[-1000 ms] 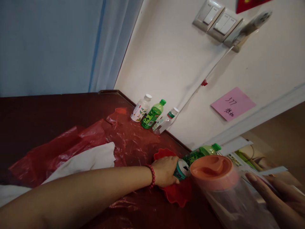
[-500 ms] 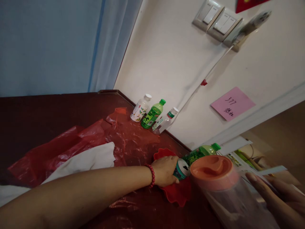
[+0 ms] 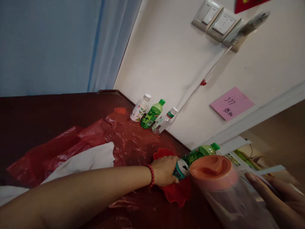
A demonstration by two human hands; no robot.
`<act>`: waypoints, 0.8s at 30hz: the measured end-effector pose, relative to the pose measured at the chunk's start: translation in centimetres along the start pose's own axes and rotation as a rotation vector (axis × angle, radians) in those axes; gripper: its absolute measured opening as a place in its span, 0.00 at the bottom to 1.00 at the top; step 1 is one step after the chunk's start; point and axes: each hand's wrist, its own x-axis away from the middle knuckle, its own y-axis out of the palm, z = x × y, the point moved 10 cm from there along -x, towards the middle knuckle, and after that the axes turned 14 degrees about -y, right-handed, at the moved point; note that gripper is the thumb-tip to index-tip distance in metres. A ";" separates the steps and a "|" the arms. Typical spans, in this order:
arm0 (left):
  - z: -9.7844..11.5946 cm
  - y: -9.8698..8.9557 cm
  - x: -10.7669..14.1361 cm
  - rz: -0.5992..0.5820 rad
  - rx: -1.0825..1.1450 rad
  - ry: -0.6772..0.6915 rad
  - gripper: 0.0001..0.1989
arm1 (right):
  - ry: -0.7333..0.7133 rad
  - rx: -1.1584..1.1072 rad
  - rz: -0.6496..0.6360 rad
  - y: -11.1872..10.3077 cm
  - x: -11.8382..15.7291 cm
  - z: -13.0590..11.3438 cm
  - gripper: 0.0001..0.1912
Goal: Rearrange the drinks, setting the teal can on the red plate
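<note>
Left hand (image 3: 164,171) closed round can (image 3: 181,169); right hand (image 3: 274,197) flat on papers (image 3: 264,171).

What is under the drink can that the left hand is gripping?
The can sits over a red scalloped dish, gripped by the left hand. The hand and can cover the dish's middle, so whether the can touches it cannot be seen.

Pink paper sticky note (image 3: 231,103) on the cream wall: handwritten "377" on the top line, two handwritten characters below it, not legible. Printed labels on the three small plastic bottles (image 3: 152,114) by the wall, too small to read. Teal drink can (image 3: 181,169): print unreadable.
</note>
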 end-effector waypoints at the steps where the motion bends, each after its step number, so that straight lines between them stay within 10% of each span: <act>1: 0.0 0.0 0.0 0.001 -0.001 0.002 0.34 | 0.024 -0.005 -0.020 0.2 0.2 0.0 0.26; 24: -0.1 0.1 0.0 0.002 -0.004 0.002 0.34 | 0.032 0.046 -0.017 -0.3 0.2 -1.6 0.29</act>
